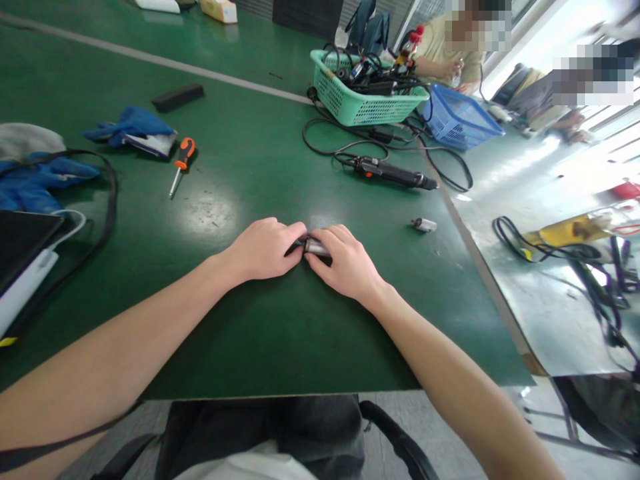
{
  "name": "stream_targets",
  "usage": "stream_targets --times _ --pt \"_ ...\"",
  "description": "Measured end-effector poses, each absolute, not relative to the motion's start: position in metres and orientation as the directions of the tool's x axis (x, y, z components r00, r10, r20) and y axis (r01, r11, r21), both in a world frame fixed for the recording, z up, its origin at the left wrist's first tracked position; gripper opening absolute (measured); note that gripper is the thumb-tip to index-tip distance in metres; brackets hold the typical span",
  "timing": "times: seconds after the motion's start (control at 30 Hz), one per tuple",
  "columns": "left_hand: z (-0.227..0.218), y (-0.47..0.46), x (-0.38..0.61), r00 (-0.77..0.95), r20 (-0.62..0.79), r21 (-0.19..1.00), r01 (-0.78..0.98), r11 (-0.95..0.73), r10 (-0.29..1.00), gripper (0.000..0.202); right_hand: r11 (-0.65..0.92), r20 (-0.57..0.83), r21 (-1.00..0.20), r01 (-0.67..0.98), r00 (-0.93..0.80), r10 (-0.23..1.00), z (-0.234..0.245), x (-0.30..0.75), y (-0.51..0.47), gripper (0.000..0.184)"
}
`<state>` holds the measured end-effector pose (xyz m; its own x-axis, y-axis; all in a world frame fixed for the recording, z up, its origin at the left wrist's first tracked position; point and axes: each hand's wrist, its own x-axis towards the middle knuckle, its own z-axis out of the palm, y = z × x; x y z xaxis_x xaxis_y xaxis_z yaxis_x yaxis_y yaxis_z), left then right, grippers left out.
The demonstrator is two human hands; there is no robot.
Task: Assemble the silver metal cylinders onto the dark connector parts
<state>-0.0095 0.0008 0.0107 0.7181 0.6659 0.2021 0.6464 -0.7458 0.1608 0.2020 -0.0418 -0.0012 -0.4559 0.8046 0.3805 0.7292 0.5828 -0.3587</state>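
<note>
Both my hands rest on the green table mat (280,320), meeting at its middle. My left hand (263,248) and my right hand (345,261) are closed from either side round a small grey metal cylinder (316,247) with a dark end; most of it is hidden by my fingers. A similar small silver cylinder (424,225) lies loose on the mat to the right of my hands.
An orange-handled screwdriver (181,163) and blue gloves (131,127) lie at the left. A black electric screwdriver (395,175) with its cable lies ahead, before a green basket (365,100) and a blue basket (457,120). Other people sit at the far right.
</note>
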Motion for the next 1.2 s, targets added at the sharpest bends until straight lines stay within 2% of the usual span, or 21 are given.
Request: stream_targets --times 1.2 --pt "0.0102 0.0005 -0.0103 0.721 0.207 0.126 0.650 -0.749 0.661 0.021 0.580 0.385 -0.339 0.741 -0.453 0.804 0.0013 0.1997 -0.0410 0.024"
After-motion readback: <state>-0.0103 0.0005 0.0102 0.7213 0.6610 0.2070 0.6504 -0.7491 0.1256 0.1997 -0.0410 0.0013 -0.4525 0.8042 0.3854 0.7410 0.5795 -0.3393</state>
